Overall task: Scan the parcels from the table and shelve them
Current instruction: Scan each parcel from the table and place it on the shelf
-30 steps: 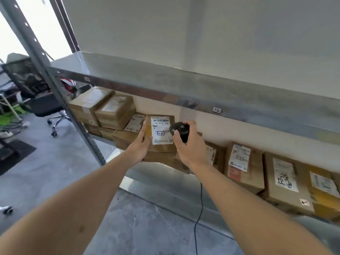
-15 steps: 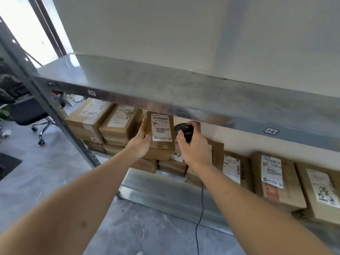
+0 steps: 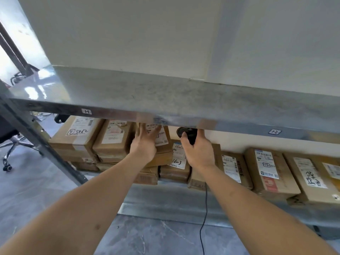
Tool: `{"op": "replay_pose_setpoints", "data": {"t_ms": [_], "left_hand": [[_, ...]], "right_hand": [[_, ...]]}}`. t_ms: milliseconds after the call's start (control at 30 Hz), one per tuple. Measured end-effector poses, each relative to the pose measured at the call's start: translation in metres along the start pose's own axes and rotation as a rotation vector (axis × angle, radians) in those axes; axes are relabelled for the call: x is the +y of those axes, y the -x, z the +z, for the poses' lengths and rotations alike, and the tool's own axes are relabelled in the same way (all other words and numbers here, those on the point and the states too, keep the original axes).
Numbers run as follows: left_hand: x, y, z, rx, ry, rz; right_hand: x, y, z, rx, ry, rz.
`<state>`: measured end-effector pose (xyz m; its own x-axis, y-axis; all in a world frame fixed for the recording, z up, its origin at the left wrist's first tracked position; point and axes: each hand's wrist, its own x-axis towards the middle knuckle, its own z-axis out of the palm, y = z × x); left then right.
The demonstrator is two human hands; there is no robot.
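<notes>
A small brown parcel (image 3: 164, 139) with a white label lies on top of a stack of parcels on the middle shelf, partly hidden under the upper shelf's front edge (image 3: 184, 122). My left hand (image 3: 145, 146) presses on its labelled face with fingers stretched out. My right hand (image 3: 198, 151) grips a black corded scanner (image 3: 185, 134) just to the right of that parcel, its head close under the upper shelf.
Several labelled brown parcels fill the shelf, stacked at the left (image 3: 77, 137) and lying flat at the right (image 3: 270, 172). A slanted metal upright (image 3: 36, 144) stands at the left, an office chair (image 3: 12, 142) behind it. The scanner cable (image 3: 203, 218) hangs toward the grey floor.
My left hand has carried the parcel forward from in front of the rack onto the stack under the upper shelf, and its fingers now lie flat on it. The scanner hand followed, staying beside it.
</notes>
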<state>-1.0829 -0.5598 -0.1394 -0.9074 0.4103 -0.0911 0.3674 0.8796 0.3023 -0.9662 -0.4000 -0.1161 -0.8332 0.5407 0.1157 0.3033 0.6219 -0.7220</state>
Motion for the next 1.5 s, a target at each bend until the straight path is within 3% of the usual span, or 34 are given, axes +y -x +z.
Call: {"op": "replay_pose_setpoints", "data": {"t_ms": [100,267,933,1200,1500], "left_hand": [[0.02,-0.009,-0.004,0.033,-0.069,0.082],[0.032,-0.011,0.006,-0.174,-0.188,0.05],[0.001,0.01,-0.013,-0.16,-0.274,0.259],[0.048,0.05,-0.026,-0.106,-0.296,0.473],[0.146,0.118,-0.012,-0.065,-0.26,0.751]], "right_hand": [[0.0,-0.002,-0.005,0.02,-0.005,0.007],[-0.001,-0.004,-0.011,0.021,-0.021,0.02],[-0.02,0.027,-0.003,0.11,-0.023,0.058],[-0.01,0.071,-0.027,0.268,-0.098,0.129],[0.03,0.153,-0.117,0.471,-0.048,0.212]]}}
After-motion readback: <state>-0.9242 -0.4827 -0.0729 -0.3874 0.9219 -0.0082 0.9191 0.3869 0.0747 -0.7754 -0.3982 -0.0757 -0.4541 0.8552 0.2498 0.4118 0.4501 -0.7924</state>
